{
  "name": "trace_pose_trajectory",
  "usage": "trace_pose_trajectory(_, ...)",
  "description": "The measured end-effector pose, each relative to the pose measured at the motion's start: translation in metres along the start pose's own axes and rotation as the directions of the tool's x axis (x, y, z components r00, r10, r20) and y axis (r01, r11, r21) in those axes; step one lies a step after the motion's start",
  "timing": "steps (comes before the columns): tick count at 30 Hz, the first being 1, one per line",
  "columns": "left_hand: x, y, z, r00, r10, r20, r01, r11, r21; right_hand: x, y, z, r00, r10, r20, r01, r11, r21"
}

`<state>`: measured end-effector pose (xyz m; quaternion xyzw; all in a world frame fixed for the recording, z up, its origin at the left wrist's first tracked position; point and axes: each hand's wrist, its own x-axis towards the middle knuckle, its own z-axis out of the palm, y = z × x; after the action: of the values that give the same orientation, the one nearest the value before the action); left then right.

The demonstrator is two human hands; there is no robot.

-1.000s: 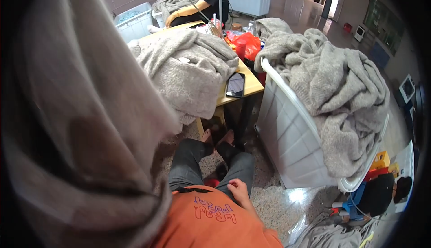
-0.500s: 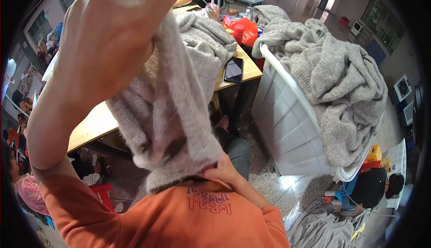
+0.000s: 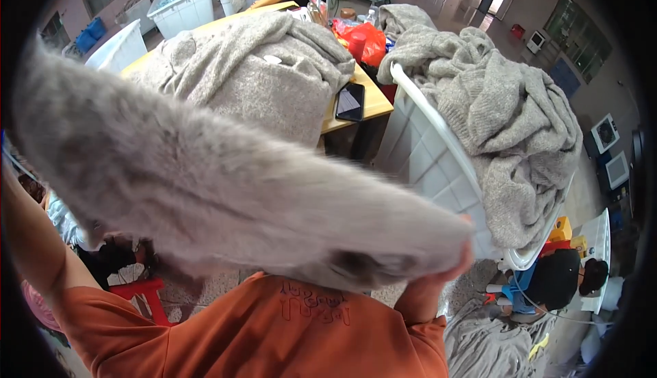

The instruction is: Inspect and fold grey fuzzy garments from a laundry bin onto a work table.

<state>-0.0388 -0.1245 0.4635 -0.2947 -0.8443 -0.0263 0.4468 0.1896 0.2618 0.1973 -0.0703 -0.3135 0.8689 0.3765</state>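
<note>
Left forearm (image 3: 31,238): bare, raised well away from my body and slanting up toward the left edge of my view.
Left hand: out of my sight, so I can't tell how its fingers sit.
Right forearm (image 3: 426,297): short in view, lifted close in front of my right shoulder.
Right hand (image 3: 465,262): raised, closed in a grip, its edge blurred and most of my fingers hidden.
Shoulders: spread, the left arm reaching wider.

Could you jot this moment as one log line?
right hand: gripping end of fuzzy grey fabric | left hand: out of sight | phone: on table | white bin: heaped with grey knitwear
</note>
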Motion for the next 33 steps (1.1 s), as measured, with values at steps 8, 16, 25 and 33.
trace_pose_trajectory(8,-0.027,0.176,0.126,0.742,0.076,0.666,0.277,0.870,-0.408,0.061,0.005,-0.111,0.998,0.058,-0.003,-0.019,0.287,-0.958)
trace_pose_trajectory(16,-0.316,0.220,0.285,0.492,-0.168,0.854,0.755,0.571,-0.322,-0.016,0.130,-0.235,0.987,0.163,0.011,0.088,-0.478,-0.874)
trace_pose_trajectory(25,-0.369,0.175,0.250,0.478,-0.232,0.847,0.764,0.586,-0.270,-0.024,0.149,-0.167,0.721,0.655,0.225,0.366,-0.084,-0.927)
trace_pose_trajectory(33,-0.358,0.188,0.264,0.373,0.154,0.915,0.759,0.516,-0.397,-0.027,0.176,-0.155,0.635,0.771,0.053,0.555,-0.407,-0.726)
